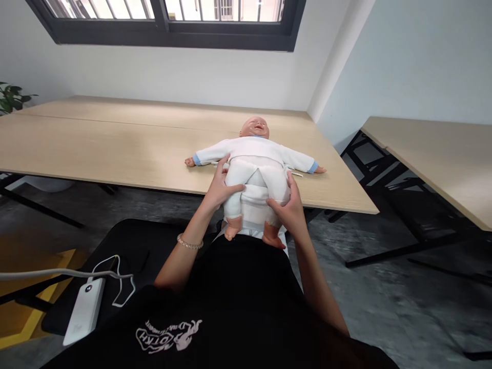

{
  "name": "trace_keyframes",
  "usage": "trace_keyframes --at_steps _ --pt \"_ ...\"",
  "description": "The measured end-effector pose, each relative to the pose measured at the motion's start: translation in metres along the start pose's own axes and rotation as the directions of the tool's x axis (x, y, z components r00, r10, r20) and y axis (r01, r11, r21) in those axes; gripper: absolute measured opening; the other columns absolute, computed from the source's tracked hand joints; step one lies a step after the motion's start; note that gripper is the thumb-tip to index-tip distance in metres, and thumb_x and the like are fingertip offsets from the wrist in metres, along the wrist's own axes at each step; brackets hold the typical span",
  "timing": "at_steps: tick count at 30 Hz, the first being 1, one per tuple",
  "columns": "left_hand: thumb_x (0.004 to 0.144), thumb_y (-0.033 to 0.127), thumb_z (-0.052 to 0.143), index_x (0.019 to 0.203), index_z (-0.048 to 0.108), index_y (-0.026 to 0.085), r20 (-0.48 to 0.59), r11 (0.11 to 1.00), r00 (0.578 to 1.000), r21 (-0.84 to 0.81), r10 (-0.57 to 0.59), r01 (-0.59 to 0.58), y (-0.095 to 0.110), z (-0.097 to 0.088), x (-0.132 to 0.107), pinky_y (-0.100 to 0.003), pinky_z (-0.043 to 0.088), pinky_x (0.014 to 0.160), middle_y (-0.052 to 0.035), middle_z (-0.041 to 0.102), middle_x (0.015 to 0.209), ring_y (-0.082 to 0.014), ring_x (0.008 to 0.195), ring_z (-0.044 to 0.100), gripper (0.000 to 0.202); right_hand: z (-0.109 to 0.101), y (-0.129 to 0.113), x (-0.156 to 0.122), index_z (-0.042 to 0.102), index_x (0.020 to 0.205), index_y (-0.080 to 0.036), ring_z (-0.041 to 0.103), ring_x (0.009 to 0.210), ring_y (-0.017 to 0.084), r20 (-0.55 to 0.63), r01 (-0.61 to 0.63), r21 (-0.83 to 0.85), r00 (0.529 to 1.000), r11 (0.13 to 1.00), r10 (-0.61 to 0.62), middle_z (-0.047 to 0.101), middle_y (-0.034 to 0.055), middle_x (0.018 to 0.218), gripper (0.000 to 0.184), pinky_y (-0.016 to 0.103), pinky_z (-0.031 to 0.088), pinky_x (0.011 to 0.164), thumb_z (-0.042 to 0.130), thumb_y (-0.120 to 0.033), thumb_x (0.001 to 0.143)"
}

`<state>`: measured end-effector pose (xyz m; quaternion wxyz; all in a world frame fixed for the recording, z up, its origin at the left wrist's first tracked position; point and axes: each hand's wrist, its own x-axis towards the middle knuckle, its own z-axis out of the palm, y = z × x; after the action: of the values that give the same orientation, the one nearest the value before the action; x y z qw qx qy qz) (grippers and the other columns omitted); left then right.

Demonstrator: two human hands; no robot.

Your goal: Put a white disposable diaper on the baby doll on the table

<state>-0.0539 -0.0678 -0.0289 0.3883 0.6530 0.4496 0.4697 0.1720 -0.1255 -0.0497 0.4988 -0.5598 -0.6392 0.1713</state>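
A baby doll [257, 149] in a white top with blue cuffs lies on its back at the table's front edge. Its head points away from me and its arms are spread wide. White trousers [235, 179] cover its legs, and the bare feet hang over the edge toward my body. My left hand [225, 185] is wrapped round the thigh on the left, thumb on top. Round the opposite thigh curls my right hand [289, 202], its thumb on the inner side. Folded white cloth [254, 202] shows between the legs; what lies under the doll is hidden.
The wooden table [115, 143] runs along the wall below a barred window [165, 25]. Another table [434, 148] stands to the right across a gap. On a black chair [130, 241] at my left rests a white power bank [84, 310] with a cable.
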Motion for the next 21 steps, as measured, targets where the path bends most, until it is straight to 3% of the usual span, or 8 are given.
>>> trace_keyframes --at_steps 3,6,9,12,14,17,21 --pt "0.077 0.027 0.081 0.161 0.028 0.028 0.089 0.996 0.993 0.050 0.074 -0.079 0.002 -0.009 0.003 -0.046 0.044 0.117 -0.0128 0.031 0.166 -0.0335 0.145 0.042 0.100 -0.019 0.006 0.007 0.034 0.162 -0.018 0.041 0.148 0.035 0.090 0.147 -0.129 0.987 0.981 -0.136 0.044 0.0158 0.157 0.083 0.057 0.035 0.125 0.061 -0.038 0.086" --pt "0.079 0.028 0.081 0.158 0.039 0.028 0.137 0.979 0.982 0.141 0.131 -0.150 0.003 -0.016 0.002 -0.049 0.038 0.121 -0.0113 0.036 0.164 -0.0344 0.150 0.035 0.090 -0.035 0.009 0.013 0.036 0.163 -0.023 0.042 0.147 0.035 0.176 0.317 -0.296 0.945 0.901 -0.275 0.043 0.0154 0.158 0.073 0.058 0.038 0.122 0.057 -0.032 0.094" --pt "0.082 0.027 0.079 0.156 0.043 0.030 0.154 0.950 0.975 0.245 0.161 -0.195 0.006 -0.020 -0.002 -0.051 0.035 0.124 -0.0104 0.045 0.153 -0.0331 0.147 0.039 0.082 -0.041 0.009 0.009 0.039 0.162 -0.033 0.030 0.156 0.037 0.265 0.457 -0.478 0.889 0.750 -0.373 0.029 0.0091 0.169 0.066 0.063 0.031 0.125 0.052 -0.020 0.098" --pt "0.087 0.027 0.076 0.152 0.051 0.034 0.171 0.909 0.967 0.344 0.186 -0.236 0.011 -0.020 -0.007 -0.051 0.035 0.124 -0.0090 0.047 0.143 -0.0320 0.143 0.043 0.070 -0.037 0.009 -0.006 0.030 0.164 -0.043 0.015 0.161 0.035 0.423 0.595 -0.560 0.804 0.577 -0.418 0.019 0.0000 0.173 0.080 0.072 0.016 0.127 0.045 -0.004 0.096" --pt "0.091 0.027 0.071 0.147 0.057 0.034 0.183 0.890 0.961 0.374 0.206 -0.262 0.013 -0.020 -0.010 -0.049 0.036 0.124 -0.0088 0.045 0.141 -0.0314 0.144 0.042 0.059 -0.032 0.011 -0.018 0.024 0.166 -0.040 0.008 0.162 0.035 0.477 0.640 -0.574 0.769 0.511 -0.426 0.016 0.0002 0.174 0.088 0.075 0.010 0.126 0.045 0.002 0.092" --pt "0.095 0.029 0.067 0.144 0.060 0.032 0.202 0.888 0.950 0.352 0.237 -0.296 0.013 -0.019 -0.012 -0.048 0.034 0.125 -0.0090 0.043 0.140 -0.0306 0.145 0.041 0.050 -0.020 0.016 -0.032 0.028 0.166 -0.033 0.004 0.162 0.038 0.465 0.637 -0.607 0.770 0.476 -0.437 0.018 0.0032 0.173 0.086 0.079 0.008 0.124 0.048 0.002 0.090" --pt "0.093 0.032 0.071 0.143 0.061 0.032 0.199 0.914 0.954 0.296 0.225 -0.278 0.009 -0.020 -0.010 -0.049 0.033 0.126 -0.0083 0.044 0.138 -0.0308 0.145 0.041 0.051 -0.004 0.024 -0.042 0.042 0.161 -0.028 0.019 0.160 0.034 0.406 0.632 -0.603 0.769 0.487 -0.494 0.033 0.0068 0.168 0.073 0.077 0.003 0.125 0.046 -0.002 0.093"
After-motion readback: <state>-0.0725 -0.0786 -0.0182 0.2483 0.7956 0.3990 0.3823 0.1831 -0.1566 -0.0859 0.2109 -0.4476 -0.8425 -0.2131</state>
